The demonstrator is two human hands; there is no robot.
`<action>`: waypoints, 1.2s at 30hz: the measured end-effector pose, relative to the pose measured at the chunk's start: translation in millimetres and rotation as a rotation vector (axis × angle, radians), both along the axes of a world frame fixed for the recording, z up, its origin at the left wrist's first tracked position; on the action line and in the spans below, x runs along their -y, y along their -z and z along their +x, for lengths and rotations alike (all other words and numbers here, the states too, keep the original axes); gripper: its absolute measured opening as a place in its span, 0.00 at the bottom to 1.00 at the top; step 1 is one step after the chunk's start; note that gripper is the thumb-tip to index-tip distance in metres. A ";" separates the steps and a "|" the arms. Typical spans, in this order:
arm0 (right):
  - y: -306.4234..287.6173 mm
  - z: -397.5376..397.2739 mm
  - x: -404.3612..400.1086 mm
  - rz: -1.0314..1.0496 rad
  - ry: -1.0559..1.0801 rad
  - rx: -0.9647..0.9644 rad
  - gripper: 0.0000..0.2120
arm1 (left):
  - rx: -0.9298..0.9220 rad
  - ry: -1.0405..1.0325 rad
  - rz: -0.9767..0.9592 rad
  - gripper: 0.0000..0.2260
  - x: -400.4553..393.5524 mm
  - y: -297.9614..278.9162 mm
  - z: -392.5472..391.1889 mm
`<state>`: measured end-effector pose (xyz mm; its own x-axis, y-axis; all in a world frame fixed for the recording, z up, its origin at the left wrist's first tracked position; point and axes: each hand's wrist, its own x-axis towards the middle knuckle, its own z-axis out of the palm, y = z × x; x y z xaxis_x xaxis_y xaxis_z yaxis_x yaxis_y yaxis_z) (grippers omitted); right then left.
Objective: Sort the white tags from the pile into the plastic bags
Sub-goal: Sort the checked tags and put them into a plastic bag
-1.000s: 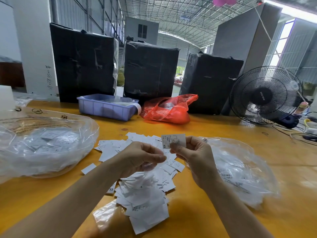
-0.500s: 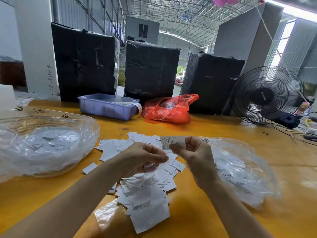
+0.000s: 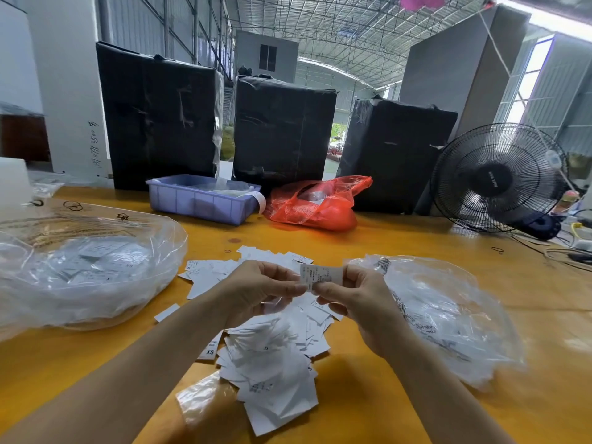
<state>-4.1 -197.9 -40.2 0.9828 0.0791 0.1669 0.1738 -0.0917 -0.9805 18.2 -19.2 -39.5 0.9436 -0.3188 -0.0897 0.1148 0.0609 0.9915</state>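
Note:
A heap of white tags (image 3: pixel 272 354) lies on the yellow table in front of me. My right hand (image 3: pixel 355 302) pinches one printed white tag (image 3: pixel 320 275) by its right end and holds it above the heap. My left hand (image 3: pixel 259 293) has curled fingers, and its fingertips meet the tag's left edge. A clear plastic bag (image 3: pixel 86 270) holding tags lies to the left. Another clear plastic bag (image 3: pixel 448 318) with tags lies to the right, just beyond my right hand.
A purple bin (image 3: pixel 198 203) and a red plastic bag (image 3: pixel 317 208) sit further back, in front of black-wrapped boxes (image 3: pixel 282 129). A black fan (image 3: pixel 496 177) stands at the right rear, with cables (image 3: pixel 563 251) on the table beside it. A small clear bag (image 3: pixel 205 398) lies under the near end of the heap.
My left hand has risen and moved right until its fingertips reach the tag's left edge. My right hand still holds the tag in nearly the same place.

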 end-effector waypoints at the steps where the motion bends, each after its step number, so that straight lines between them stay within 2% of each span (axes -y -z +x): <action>1: 0.0 0.0 0.5 -0.016 -0.013 -0.020 0.06 | -0.003 -0.009 -0.017 0.14 -0.1 0.1 0.4; 5: -1.1 -1.9 0.3 -0.076 -0.092 -0.081 0.03 | 0.022 -0.050 -0.003 0.13 0.2 1.0 1.6; 14: -4.3 -4.7 1.3 -0.125 -0.166 -0.117 0.04 | 0.066 -0.137 -0.007 0.15 1.0 3.3 2.1; 20: -3.3 -3.0 1.3 -0.113 -0.128 -0.104 0.04 | 0.117 -0.106 0.110 0.15 9.4 5.5 -2.2; 25: -4.2 -3.7 3.5 -0.146 -0.168 -0.121 0.06 | 0.137 -0.179 0.045 0.17 9.2 6.2 0.6; 30: 0.0 -2.8 -1.8 -0.098 -0.109 -0.021 0.03 | 0.141 -0.040 0.163 0.12 14.2 10.1 -5.0; 33: 0.6 -0.7 -0.9 -0.056 -0.052 0.035 0.06 | 0.171 -0.006 0.171 0.12 18.3 9.4 -7.1; 36: 2.2 1.4 1.5 -0.099 0.032 0.099 0.05 | 0.148 -0.004 0.137 0.12 15.2 4.9 -8.0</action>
<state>-2.8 -199.4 -42.4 0.9643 0.0692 0.2557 0.2644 -0.1944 -0.9446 10.2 -34.5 -44.4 0.9509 -0.3094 0.0084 -0.0332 -0.0752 0.9966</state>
